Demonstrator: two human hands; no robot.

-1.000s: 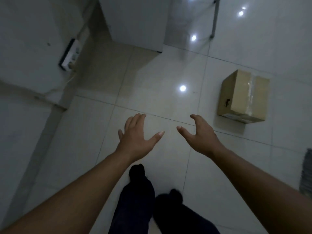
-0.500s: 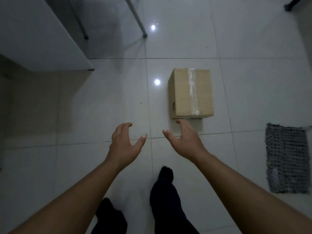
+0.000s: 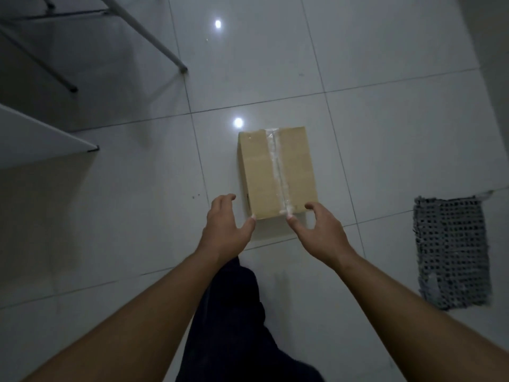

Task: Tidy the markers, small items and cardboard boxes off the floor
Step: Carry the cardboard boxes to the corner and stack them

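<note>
A brown cardboard box, sealed along its top with clear tape, sits on the white tiled floor straight ahead. My left hand hovers at its near left corner, fingers spread, thumb tip close to the box edge. My right hand is at the near right corner, fingers curled apart, thumb near the tape end. Neither hand grips the box. No markers or small items are in view.
A grey woven mat lies on the floor to the right. A white table corner juts in at the left, with grey metal legs behind it. My dark-trousered leg is below the hands.
The view has swung toward the box and come closer. Both hands have reached forward from well short of the box to its near corners.
</note>
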